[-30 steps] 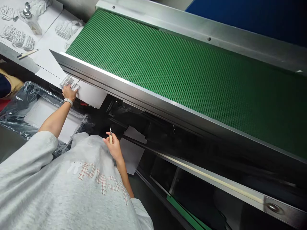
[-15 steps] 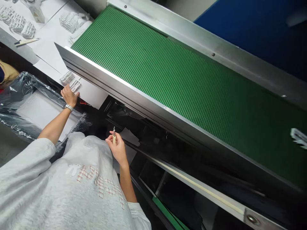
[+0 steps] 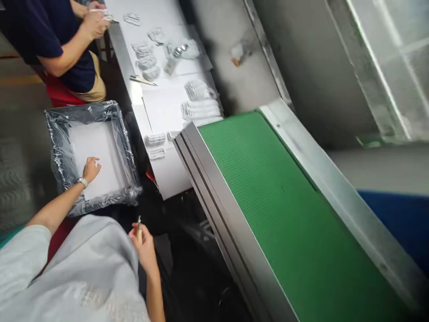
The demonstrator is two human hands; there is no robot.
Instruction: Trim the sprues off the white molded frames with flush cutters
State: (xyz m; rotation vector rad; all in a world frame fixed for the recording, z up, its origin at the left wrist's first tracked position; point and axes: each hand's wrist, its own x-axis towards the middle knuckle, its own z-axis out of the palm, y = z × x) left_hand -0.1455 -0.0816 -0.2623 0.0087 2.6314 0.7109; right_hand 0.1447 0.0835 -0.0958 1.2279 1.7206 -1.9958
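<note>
My right hand [image 3: 145, 250], near my lap, is closed around a small cream-handled tool with a metal tip [image 3: 139, 230]; the tip points up. My left hand [image 3: 91, 170], with a watch at the wrist, is over a box lined with clear plastic [image 3: 62, 172]. Its fingers are partly bent and apart, and nothing shows in them. White sheet material [image 3: 100, 147] covers the bottom of the box. To the right, small bundles of white slatted parts [image 3: 156, 154] lie near the end of a white-covered table [image 3: 170, 179].
A green conveyor belt [image 3: 268, 188] with a metal side rail [image 3: 214, 201] runs along my right. More white parts [image 3: 200, 108] and a pointed tool [image 3: 142, 80] lie on the table. A co-worker's hands [image 3: 95, 22] hold a white part at the far left.
The view has swung left, showing the co-worker and the whole box. My left hand has moved from the parts at the table edge to above the box. My right hand still holds the tool.
</note>
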